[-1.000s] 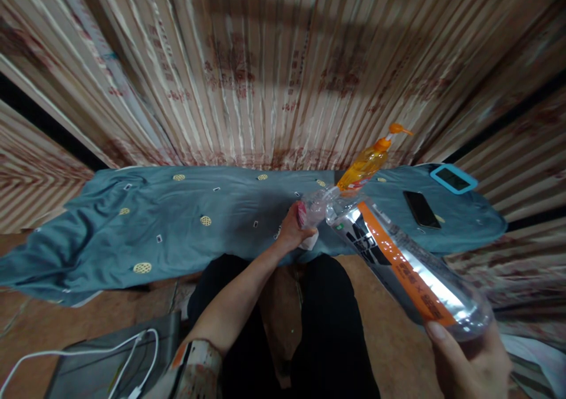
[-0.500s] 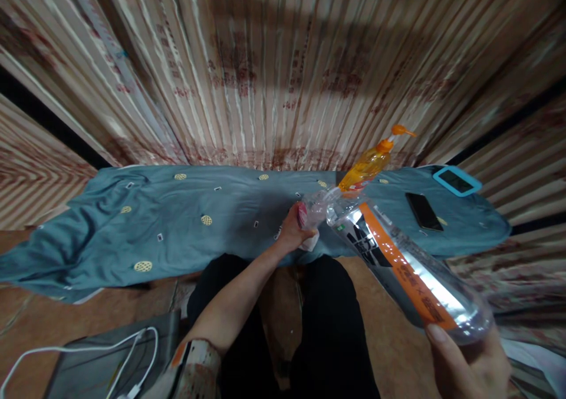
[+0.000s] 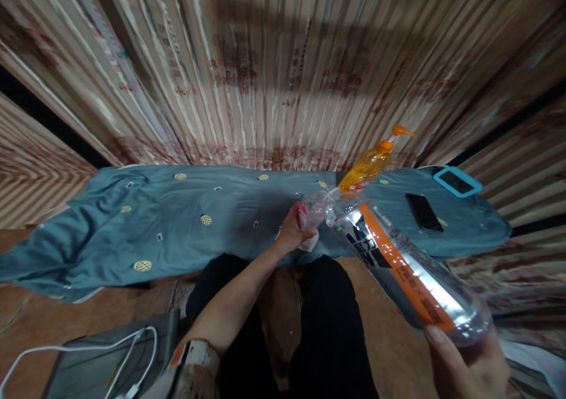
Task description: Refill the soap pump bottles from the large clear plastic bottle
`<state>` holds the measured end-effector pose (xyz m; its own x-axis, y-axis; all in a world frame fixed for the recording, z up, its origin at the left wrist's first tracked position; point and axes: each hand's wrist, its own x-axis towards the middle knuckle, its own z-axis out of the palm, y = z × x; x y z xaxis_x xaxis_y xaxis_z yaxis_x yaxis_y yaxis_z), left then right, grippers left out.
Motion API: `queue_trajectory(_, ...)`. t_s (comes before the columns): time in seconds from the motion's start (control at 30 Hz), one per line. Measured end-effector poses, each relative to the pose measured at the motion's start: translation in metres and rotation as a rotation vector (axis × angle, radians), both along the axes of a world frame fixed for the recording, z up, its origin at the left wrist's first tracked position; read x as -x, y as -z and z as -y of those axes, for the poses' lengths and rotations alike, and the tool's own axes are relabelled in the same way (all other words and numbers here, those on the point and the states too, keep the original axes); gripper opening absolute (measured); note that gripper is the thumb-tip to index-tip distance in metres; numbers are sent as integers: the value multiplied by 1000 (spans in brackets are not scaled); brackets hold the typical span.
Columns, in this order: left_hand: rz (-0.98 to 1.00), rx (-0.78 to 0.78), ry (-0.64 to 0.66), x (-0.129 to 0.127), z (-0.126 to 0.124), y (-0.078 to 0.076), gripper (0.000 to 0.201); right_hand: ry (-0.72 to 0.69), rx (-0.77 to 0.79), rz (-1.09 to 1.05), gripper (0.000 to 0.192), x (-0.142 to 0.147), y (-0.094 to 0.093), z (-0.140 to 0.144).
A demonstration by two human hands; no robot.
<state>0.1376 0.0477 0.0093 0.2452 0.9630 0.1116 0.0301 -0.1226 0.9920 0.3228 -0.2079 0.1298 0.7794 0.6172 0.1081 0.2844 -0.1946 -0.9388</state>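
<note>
My right hand (image 3: 471, 363) grips the base of a large clear plastic bottle (image 3: 398, 269) with a silver, black and orange label. It is tilted, its neck pointing up-left and lower than its base in the hand's reach toward the blue cloth. My left hand (image 3: 294, 231) is closed around a smaller clear plastic bottle (image 3: 317, 209) with a pink part at the hand's end. The two bottles' necks come close together; whether they touch, I cannot tell. Behind them stands a pump bottle (image 3: 365, 168) of yellow liquid with an orange pump. Something white (image 3: 309, 243) shows under my left hand.
A blue-green patterned cloth (image 3: 234, 204) covers the long table. To the right lie a black phone (image 3: 424, 212) and a light-blue framed device (image 3: 457, 181). A striped curtain (image 3: 265, 75) hangs behind. At lower left a white cable (image 3: 79, 349) lies over a dark grey surface (image 3: 88, 369).
Almost nothing differs. Both hands and both bottles keep nearly the same place and tilt, with at most a very slight shift of the large bottle.
</note>
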Motion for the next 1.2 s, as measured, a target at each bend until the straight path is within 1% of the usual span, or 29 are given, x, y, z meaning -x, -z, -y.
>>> queue_trajectory(0.13,-21,7,-2,0,0,-1,82,-1,-20,23,113,-11,10,1)
queue_trajectory(0.23,-14,4,-5,0,-1,-1,85,-12,-11,48,113,-14,14,3)
queue_trajectory(0.4,13,7,3,1,-1,1,86,-40,22,74,113,-7,8,3)
queue_trajectory(0.53,14,21,17,1,0,1,85,-7,-2,34,121,-3,3,1)
queue_trajectory(0.63,19,27,13,0,0,1,84,-28,-8,35,116,-2,2,0)
queue_trajectory(0.77,39,31,16,-1,0,-1,83,-61,11,91,109,-4,6,3)
queue_trajectory(0.93,14,45,9,-1,0,-1,81,-68,48,88,103,-9,12,8)
queue_trajectory(1.07,27,40,6,-1,-1,1,84,-73,24,71,107,-15,16,7)
queue_trajectory(1.2,30,34,11,-1,-1,3,86,-30,-11,44,112,-19,17,4)
